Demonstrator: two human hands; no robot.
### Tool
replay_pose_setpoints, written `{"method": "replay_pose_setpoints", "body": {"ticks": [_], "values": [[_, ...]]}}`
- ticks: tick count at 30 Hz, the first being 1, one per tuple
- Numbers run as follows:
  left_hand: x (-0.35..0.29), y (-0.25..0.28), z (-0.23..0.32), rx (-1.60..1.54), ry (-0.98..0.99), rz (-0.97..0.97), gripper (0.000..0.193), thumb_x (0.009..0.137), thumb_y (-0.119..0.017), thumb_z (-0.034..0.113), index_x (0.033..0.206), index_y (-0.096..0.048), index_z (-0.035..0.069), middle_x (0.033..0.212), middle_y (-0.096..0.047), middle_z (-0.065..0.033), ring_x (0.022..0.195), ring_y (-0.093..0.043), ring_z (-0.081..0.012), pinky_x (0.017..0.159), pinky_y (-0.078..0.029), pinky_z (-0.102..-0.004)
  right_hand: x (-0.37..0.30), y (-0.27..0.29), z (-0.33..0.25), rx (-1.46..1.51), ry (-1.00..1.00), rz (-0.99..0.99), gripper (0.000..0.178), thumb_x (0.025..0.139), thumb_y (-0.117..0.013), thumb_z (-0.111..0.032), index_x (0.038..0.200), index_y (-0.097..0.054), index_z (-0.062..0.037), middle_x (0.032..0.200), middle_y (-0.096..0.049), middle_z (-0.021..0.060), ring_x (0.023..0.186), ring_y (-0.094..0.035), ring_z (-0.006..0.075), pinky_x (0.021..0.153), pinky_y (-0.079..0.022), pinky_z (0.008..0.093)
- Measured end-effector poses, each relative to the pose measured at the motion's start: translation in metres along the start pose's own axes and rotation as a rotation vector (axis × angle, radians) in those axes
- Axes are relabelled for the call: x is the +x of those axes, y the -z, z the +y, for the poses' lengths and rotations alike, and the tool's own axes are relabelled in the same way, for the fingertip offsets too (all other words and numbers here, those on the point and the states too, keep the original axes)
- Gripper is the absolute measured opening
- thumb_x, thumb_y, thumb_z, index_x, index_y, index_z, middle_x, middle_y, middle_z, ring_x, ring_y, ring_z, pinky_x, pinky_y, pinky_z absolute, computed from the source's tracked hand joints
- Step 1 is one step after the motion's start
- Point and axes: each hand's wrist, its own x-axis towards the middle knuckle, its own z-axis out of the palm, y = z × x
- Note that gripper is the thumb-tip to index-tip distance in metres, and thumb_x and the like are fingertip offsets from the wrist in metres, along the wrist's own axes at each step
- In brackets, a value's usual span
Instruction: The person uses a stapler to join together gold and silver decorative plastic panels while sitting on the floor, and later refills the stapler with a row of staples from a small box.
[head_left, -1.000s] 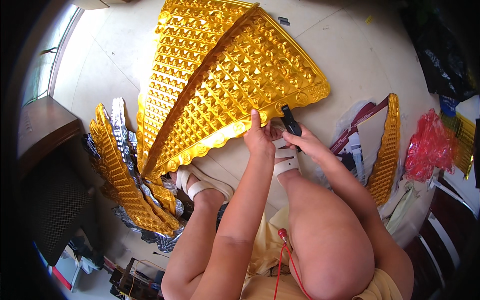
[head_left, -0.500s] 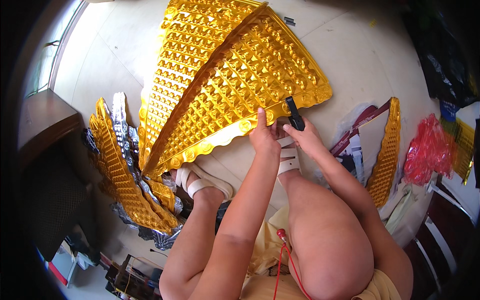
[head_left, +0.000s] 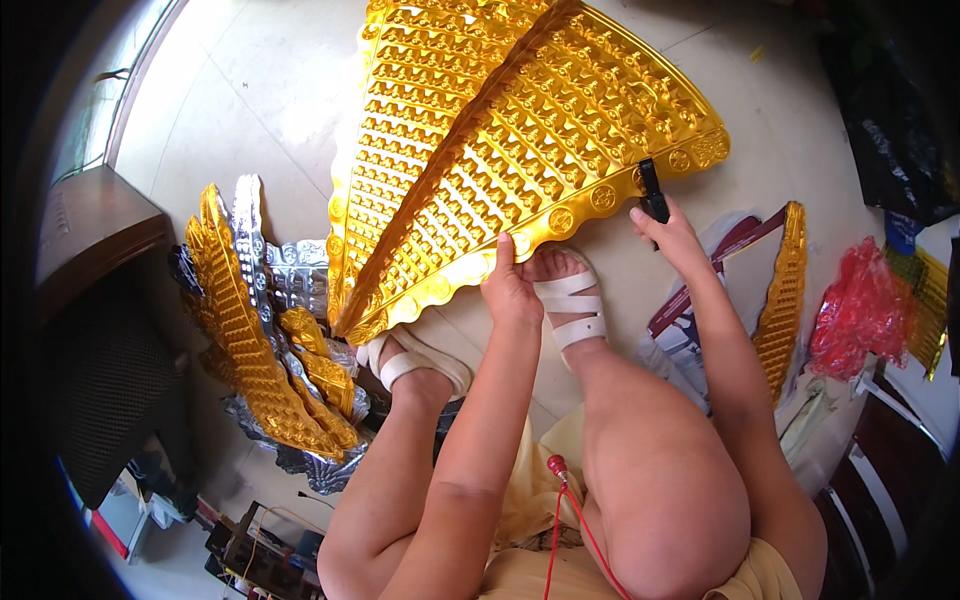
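Observation:
A large embossed gold foil panel [head_left: 560, 130], folded along a raised dark ridge, fans out in front of me above the floor. My left hand [head_left: 512, 290] pinches its scalloped near edge around the middle, thumb on top. Further right along the same edge, my right hand [head_left: 668, 232] grips a slim black stapler [head_left: 653, 190]. The stapler's tip overlaps the panel's rim near the right corner. Whether its jaws are closed on the foil I cannot tell. The panel's narrow point reaches down to my left sandal [head_left: 410, 370].
On the left lie several gold foil pieces [head_left: 250, 340] and silver foil pieces [head_left: 300, 265], beside a dark wooden cabinet [head_left: 100, 225]. To the right are a narrow gold piece [head_left: 785, 300] and crumpled red plastic [head_left: 862, 310]. My right sandal [head_left: 572, 300] stands below the panel's edge.
The gold panel has shifted right. My right hand with the stapler has moved right and slightly up along the rim, away from my left hand, which has shifted slightly left and down.

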Motion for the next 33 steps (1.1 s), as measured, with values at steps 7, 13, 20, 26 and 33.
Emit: {"method": "replay_pose_setpoints", "body": {"ticks": [7,13,20,26,33], "values": [[0.003,-0.008,-0.011,0.025,0.018,0.054,0.028,0.085,-0.067,0.013,0.109,-0.057,0.002,0.099,-0.064,-0.0061,0.083,-0.063,-0.0162,0.066,-0.054,-0.0257,-0.035,-0.042,0.0,0.406,-0.269,-0.405,0.033,0.087,-0.064,-0.032,0.102,-0.054,-0.0044,0.086,-0.061,0.0044,0.077,-0.059,0.0109,0.071,-0.049,0.0257],[0.006,-0.006,-0.017,0.034,0.013,0.049,0.028,0.085,-0.067,0.013,0.108,-0.057,0.001,0.097,-0.064,-0.0072,0.081,-0.064,-0.0167,0.06,-0.054,-0.0236,-0.039,-0.067,-0.017,0.381,-0.256,-0.379,0.029,0.086,-0.064,-0.031,0.099,-0.055,-0.0058,0.078,-0.054,0.0001,0.069,-0.051,0.0077,0.064,-0.045,0.0236],[0.003,-0.012,-0.022,0.012,-0.016,0.044,0.029,0.085,-0.067,0.013,0.108,-0.057,0.002,0.1,-0.064,-0.0068,0.083,-0.064,-0.0175,0.065,-0.055,-0.0256,-0.03,-0.065,-0.018,0.165,-0.213,-0.25,0.028,0.084,-0.067,-0.029,0.095,-0.055,-0.0062,0.07,-0.051,-0.002,0.06,-0.047,0.0063,0.051,-0.039,0.0229],[0.003,-0.013,-0.025,0.066,0.05,0.079,0.028,0.084,-0.069,0.017,0.107,-0.058,0.004,0.097,-0.065,-0.0062,0.084,-0.064,-0.0172,0.069,-0.054,-0.0265,-0.026,-0.061,-0.007,-0.063,-0.112,-0.12,0.035,0.078,-0.07,-0.028,0.094,-0.057,-0.0004,0.078,-0.061,0.0102,0.069,-0.058,0.0199,0.064,-0.048,0.0358],[0.016,0.014,-0.005,-0.123,-0.015,0.006,0.024,0.086,-0.066,0.022,0.101,-0.058,0.005,0.096,-0.065,-0.003,0.083,-0.064,-0.0147,0.071,-0.054,-0.0255,-0.013,-0.038,-0.003,-0.253,-0.006,0.033,0.037,0.076,-0.071,-0.031,0.09,-0.054,-0.0015,0.073,-0.059,0.0165,0.065,-0.054,0.0304,0.063,-0.045,0.0389]]}}
